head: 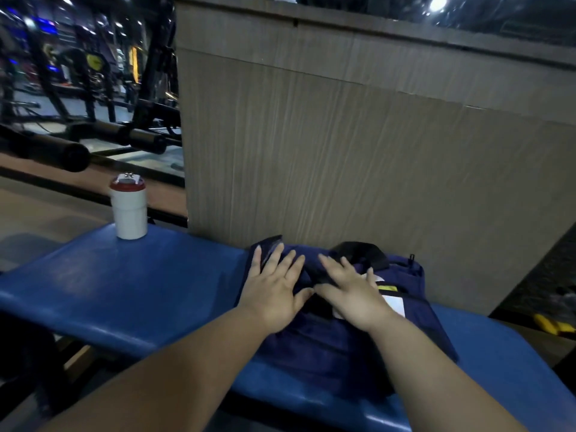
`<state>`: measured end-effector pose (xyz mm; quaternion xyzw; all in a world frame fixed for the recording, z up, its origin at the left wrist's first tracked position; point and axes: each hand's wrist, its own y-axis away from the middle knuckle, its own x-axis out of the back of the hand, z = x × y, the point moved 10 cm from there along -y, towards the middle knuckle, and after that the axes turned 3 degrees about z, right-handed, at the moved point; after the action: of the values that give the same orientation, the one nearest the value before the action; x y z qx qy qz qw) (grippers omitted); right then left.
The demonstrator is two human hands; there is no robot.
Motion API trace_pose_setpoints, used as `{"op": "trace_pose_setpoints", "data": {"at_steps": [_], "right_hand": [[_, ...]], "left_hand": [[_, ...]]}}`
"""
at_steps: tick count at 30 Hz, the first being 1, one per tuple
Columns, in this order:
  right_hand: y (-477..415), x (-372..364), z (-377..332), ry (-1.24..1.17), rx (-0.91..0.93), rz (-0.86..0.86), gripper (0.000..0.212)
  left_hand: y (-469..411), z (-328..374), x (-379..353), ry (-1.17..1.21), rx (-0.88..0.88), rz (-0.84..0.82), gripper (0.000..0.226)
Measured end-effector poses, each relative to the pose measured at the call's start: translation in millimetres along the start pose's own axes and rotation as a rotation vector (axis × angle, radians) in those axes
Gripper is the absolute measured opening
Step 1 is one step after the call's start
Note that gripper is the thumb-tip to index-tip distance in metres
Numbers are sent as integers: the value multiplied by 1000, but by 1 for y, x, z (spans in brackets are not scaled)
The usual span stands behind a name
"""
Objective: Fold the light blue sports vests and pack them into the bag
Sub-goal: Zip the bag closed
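Left grip (274,291): fingers straight and spread, palm down, pressing flat on the left end of a navy bag (327,353). Nothing is clasped.

Right grip (355,294): likewise flat, fingers apart and extended, pressing on the top middle of the bag, just beside the left grip. The two thumbs nearly meet.

The bag lies on its side on a blue padded tabletop (124,285), against a wood-grain panel (343,151). A black strap (361,249) arches at its far edge. A white label (394,302) and a yellow tag (388,288) are partly covered by the right grip. A dark flat piece (269,244) juts out beyond the left fingertips; what it is cannot be told.

The bag's inside is hidden, so its contents cannot be told.

A white bottle with a red cap (129,210) stands upright at the tabletop's far left corner, well apart from the bag. Gym machines (78,73) behind it are dim and blurred. A yellow object (551,325) at the right edge is unclear.
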<state>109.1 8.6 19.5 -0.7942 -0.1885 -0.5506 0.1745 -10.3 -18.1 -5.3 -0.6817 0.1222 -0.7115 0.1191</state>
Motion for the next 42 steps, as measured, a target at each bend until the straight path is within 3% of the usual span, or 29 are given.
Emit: {"op": "trace_pose_setpoints", "data": {"at_steps": [4,6,12,18,25,31,34,39,42], "right_hand": [[-15,-30,-3,364,-131,-50,73],[-26,-30,-20,348,-150,5,68],[-66,-53,-100,302,19,64,57],[-105,-98,-188,223,192,-9,61],[-150,-142,-264,204,324,-17,62],[-193,-200,-289,199,353,-242,66],[-199,-238,-285,246,318,-407,69],[-196,-273,-270,340,279,-553,68],[-201,-273,-265,314,266,-522,70]], "left_hand": [[0,-24,-5,12,25,-17,64],[3,-40,-5,47,36,-20,60],[13,-107,12,133,95,68,53],[28,-229,21,197,341,130,57],[23,-361,44,74,647,205,76],[-13,-454,30,390,860,337,120],[-26,-478,9,630,877,459,130],[-32,-486,-39,899,913,545,122],[-29,-488,-47,899,946,623,93]]}}
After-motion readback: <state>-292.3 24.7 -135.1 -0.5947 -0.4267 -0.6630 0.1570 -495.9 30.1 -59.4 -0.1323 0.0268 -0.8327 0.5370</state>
